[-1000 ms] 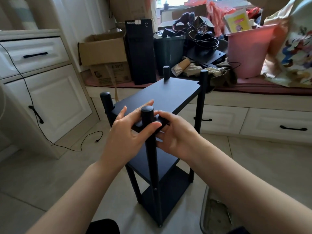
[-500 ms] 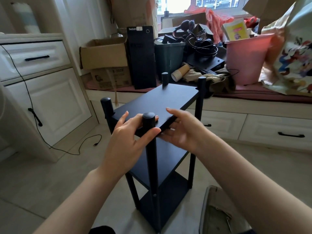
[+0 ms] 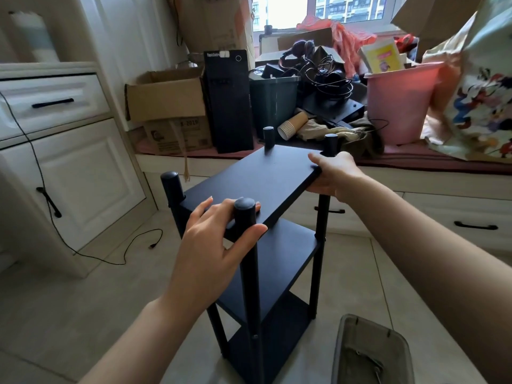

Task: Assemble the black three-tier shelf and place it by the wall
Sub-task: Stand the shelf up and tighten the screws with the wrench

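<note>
The black three-tier shelf with four round-capped posts [image 3: 266,206] stands upright on the pale tiled floor [image 3: 83,300] at the centre of view, its three flat boards stacked one above another, its far end near the low white window bench with drawers [image 3: 457,206]; the left hand [image 3: 216,239] grips the top board's near corner, fingers lying on the board and thumb curled round the near post at 6 o'clock from the board's middle; the right hand [image 3: 336,173] holds the board's edge at 2 o'clock, thumb on top and fingers tucked beneath, just beside the far right post; at 5 o'clock from the shelf a grey translucent plastic bin [image 3: 368,353] sits on the floor; at 9 o'clock a white cabinet with black handles [image 3: 69,167] stands with a thin black cable [image 3: 119,259] trailing down it onto the tiles; along the bench at 12 o'clock sit a brown cardboard box [image 3: 166,92], a tall black computer tower [image 3: 228,101], a dark green bin [image 3: 273,103] and a stack of brown paper cups [image 3: 292,125] lying on its side; at 1 o'clock stands a pink plastic bucket [image 3: 399,106].
</note>
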`<state>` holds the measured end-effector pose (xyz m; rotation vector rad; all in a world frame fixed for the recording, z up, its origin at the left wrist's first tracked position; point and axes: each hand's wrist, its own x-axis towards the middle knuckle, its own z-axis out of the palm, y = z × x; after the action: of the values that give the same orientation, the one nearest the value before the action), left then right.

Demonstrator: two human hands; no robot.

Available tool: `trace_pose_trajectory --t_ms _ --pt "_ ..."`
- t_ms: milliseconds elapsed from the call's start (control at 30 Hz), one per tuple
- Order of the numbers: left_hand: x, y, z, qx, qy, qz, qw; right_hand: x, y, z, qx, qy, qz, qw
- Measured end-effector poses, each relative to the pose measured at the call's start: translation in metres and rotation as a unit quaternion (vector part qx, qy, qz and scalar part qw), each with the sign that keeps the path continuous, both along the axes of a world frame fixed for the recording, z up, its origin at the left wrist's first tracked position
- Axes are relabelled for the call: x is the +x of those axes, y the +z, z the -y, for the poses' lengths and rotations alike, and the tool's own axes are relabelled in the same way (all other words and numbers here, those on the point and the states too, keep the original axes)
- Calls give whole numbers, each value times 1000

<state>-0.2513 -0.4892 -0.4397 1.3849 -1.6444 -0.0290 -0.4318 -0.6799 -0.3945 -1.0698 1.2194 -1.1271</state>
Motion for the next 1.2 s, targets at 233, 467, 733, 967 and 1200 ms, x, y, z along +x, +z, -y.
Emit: trace_pose_trajectory --t_ms 233,467,733,967,1200 --pt "-1 -1 0 -20 -4 19 1000 -3 -16 6 -4 -18 23 1000" --pt "-14 0 5 -52 -3 54 997 -7 -6 14 13 -38 -7 999" --pt "-36 -1 14 -102 16 102 989 -23 -15 2 5 29 -3 1000" --pt "-73 0 29 -197 25 104 975 -75 -41 -29 31 50 -47 997" --pt "-97 -2 32 -189 61 111 974 -126 -130 -74 135 113 -142 974"
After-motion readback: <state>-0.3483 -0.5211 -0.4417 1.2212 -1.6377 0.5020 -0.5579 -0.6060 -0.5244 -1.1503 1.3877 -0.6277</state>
